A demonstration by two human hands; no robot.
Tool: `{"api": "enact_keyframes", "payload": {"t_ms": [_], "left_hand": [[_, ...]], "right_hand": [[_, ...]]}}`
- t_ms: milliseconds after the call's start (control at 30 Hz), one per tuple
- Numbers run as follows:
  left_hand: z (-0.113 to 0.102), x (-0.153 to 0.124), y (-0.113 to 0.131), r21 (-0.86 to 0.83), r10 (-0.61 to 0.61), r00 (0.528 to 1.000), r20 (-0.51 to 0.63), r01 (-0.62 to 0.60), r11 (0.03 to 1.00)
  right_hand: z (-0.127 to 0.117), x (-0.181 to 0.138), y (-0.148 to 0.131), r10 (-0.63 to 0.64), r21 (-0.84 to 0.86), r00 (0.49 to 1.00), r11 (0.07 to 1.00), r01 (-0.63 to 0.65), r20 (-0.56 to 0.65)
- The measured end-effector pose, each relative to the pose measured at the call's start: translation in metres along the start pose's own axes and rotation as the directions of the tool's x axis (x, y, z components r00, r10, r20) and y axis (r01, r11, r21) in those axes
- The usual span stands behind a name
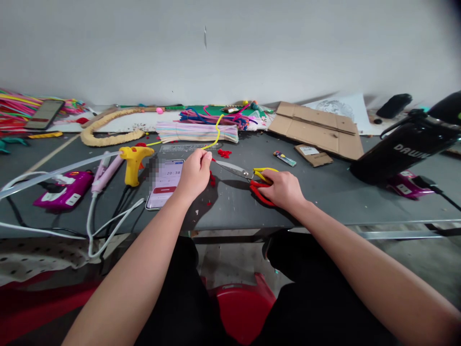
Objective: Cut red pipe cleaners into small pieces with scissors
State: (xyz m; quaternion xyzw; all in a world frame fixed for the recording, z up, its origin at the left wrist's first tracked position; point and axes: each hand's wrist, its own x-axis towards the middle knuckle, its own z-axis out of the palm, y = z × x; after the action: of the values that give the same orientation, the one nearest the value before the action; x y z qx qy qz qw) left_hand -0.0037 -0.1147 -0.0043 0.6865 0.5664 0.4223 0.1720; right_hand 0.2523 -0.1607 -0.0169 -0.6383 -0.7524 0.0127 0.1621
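Observation:
My right hand (286, 188) grips a pair of scissors (234, 168) by its red and yellow handles, the blades pointing left. Their tips reach the pinched fingers of my left hand (194, 174). A small bit of red pipe cleaner (213, 160) shows at those fingertips; the rest of it is hidden. Behind the left hand a bent yellow pipe cleaner (218, 132) rises, and I cannot tell whether the fingers touch it. Red fuzzy clippings (224, 154) lie on the grey table (237, 206) beyond the blades, with more beneath the left hand.
On the left are a phone (169, 178), a yellow glue gun (134, 161), a purple power strip (66, 190) and loose cables. Pipe cleaner bundles (196, 132) lie at the back. Cardboard (317, 127), a lighter (284, 158) and a black bottle (399, 149) stand or lie rightward.

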Motion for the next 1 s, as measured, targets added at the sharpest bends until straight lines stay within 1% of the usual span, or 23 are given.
{"api": "enact_keyframes", "payload": {"t_ms": [167,400,700,1000], "left_hand": [[-0.001,0.0009,-0.0007,-0.03,-0.033,0.999,-0.007,0.032,0.999],[-0.0021,0.0013,0.001,-0.056,-0.066,0.998,-0.008,0.065,0.996],[-0.0006,0.0013,0.0017,-0.097,-0.052,0.998,-0.034,0.049,0.994],[0.0002,0.0015,0.0023,-0.129,-0.056,0.998,-0.02,0.053,0.99]], "right_hand": [[-0.0004,0.0002,0.0009,0.03,0.039,1.0,0.999,-0.03,-0.004],[-0.0018,0.0005,0.0005,0.035,0.048,0.999,0.998,-0.035,0.009],[-0.0027,-0.0026,-0.0029,0.027,0.055,1.0,0.998,-0.028,0.012],[-0.002,-0.0029,-0.0029,0.025,0.06,1.0,0.998,-0.024,-0.006]]}}
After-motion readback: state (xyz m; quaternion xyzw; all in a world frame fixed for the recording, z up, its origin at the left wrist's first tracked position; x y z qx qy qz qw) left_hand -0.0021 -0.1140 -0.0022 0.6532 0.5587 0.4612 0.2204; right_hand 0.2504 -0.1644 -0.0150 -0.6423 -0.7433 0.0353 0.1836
